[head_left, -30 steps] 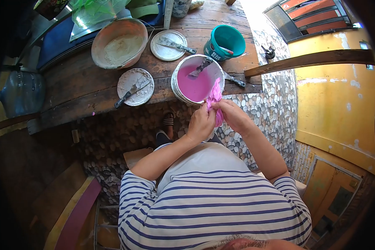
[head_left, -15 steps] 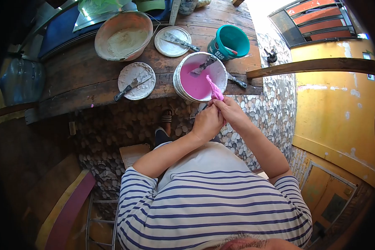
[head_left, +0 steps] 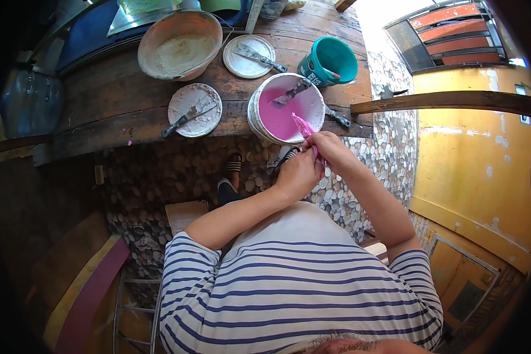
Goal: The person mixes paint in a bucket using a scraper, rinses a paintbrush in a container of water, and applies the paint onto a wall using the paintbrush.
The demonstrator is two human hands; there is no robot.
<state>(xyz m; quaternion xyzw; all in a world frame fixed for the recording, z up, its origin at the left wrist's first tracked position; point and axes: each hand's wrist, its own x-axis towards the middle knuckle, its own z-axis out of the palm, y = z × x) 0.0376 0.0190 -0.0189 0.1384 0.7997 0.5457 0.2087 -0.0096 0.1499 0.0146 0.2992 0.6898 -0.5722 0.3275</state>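
One left hand (head_left: 299, 175) and one right hand (head_left: 331, 151), fingers curled, grip crumpled pink material (head_left: 302, 126).

The short-sleeved white shirt (head_left: 301, 276) has navy stripes, the sandals (head_left: 234, 163) pale ones.

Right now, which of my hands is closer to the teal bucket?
Right. Your right hand is on the near side of the teal bucket; your left hand is farther back and to the left.
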